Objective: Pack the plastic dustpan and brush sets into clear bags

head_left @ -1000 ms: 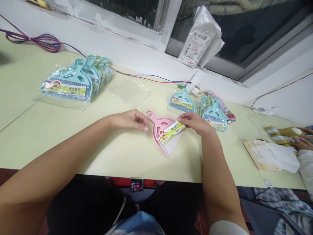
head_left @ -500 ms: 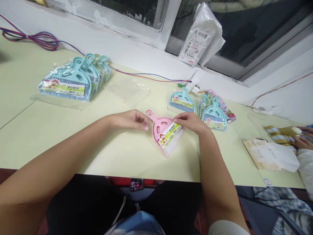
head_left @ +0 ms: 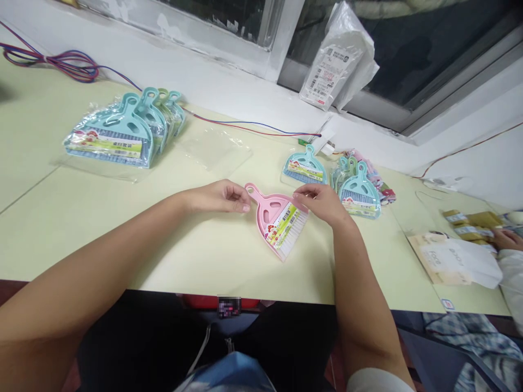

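A pink dustpan (head_left: 268, 202) with a white-bristled brush (head_left: 295, 235) set in it lies on the table before me, its handle pointing up and left. A printed label strip (head_left: 281, 225) with mushroom pictures crosses the brush. My right hand (head_left: 321, 202) pinches the dustpan's upper right corner between thumb and fingers. Beside the handle, my left hand (head_left: 224, 197) has loosely curled fingers with nothing visible in them; its thumb tip comes close to the pan's left edge, and contact is hard to tell.
Bagged blue and green dustpan sets stand at the left (head_left: 110, 136) and right (head_left: 359, 190). Between them lies a clear plastic bag (head_left: 216, 149). Wires (head_left: 253, 128) run along the wall. At far right, another person's hand (head_left: 506, 239) is near brown bundles (head_left: 469, 226) and a paper packet (head_left: 445, 258).
My left hand has moved slightly right and up, closer to the handle. My right fingertips have shifted slightly right along the dustpan's corner, and more of the label shows.
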Action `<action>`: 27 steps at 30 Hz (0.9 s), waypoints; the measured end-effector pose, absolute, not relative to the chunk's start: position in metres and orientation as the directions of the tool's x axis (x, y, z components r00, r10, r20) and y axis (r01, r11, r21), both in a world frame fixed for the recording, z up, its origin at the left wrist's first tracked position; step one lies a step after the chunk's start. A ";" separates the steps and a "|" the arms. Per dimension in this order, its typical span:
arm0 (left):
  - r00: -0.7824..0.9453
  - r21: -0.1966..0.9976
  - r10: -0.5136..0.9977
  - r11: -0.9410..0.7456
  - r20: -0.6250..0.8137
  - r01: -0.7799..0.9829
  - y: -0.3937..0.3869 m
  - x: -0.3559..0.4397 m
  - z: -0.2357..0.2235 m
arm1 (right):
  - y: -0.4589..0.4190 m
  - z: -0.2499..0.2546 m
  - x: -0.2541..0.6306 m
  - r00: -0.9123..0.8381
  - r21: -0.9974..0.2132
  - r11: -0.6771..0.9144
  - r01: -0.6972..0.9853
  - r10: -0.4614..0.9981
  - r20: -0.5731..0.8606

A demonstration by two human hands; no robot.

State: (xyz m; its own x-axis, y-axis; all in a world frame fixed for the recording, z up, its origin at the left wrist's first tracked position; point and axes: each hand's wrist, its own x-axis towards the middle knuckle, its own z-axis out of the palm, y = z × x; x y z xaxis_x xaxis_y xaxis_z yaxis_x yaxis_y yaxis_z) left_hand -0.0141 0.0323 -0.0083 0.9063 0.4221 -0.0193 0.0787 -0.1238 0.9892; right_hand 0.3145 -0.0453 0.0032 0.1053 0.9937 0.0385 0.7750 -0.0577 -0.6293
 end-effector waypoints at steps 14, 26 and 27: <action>0.257 0.540 0.833 -0.521 0.490 0.661 0.070 -0.035 -0.030 | -0.066 0.006 0.220 -0.186 -0.251 0.218 0.943 0.972 0.145; 0.288 0.371 0.883 -0.425 0.370 0.826 0.088 -0.031 -0.048 | -0.067 0.005 0.218 -0.107 -0.215 0.112 0.970 0.994 0.037; 0.291 0.366 0.883 -0.426 0.368 0.827 0.088 -0.031 -0.048 | -0.067 0.005 0.218 -0.102 -0.222 0.107 0.969 0.994 0.033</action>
